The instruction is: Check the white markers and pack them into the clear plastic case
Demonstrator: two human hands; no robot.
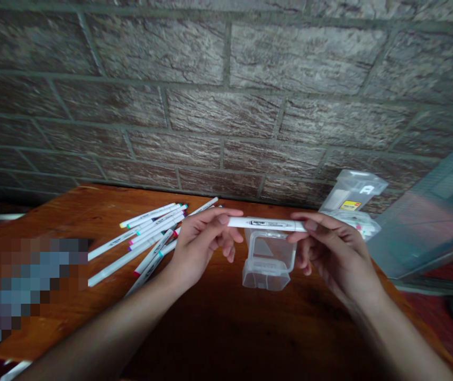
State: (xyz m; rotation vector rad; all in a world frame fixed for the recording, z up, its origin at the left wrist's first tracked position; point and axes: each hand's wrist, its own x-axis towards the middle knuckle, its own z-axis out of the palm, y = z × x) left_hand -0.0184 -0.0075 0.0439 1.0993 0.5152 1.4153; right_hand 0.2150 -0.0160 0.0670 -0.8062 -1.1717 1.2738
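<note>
1. Hands, as I read them on my remote feed: the left hand [205,246] and the right hand [332,251] are both closed, fingers and thumbs pinching opposite ends of one marker.
2. Held item: a white marker [266,224], with a smooth round barrel and dark printed label, level in the air between the hands, just above the box and not touching it.
3. Step in hand, by my judgement: the marker is held in both hands over the box. Any next move calls for one hand to ease its pinch first while the other keeps the barrel steady.
4. Directly below: a clear plastic box [268,262], square-cornered and thin-walled, standing on the table. I cannot tell whether it has a lid.
5. Beside the left hand: loose markers [143,238], white barrels with coloured bands, lying in a splayed pile. A blurred patch [24,286] hides the table's left side.
6. Underneath: a table [226,328] of glossy reddish-brown wood.
7. Far right: a clear plastic bag [351,190] with a yellow label, a plastic packet [349,225] holding marker ends, and a glass pane [425,211].
8. Farthest: a brick wall [226,106], rough-faced and grey-brown, with recessed mortar lines.
</note>
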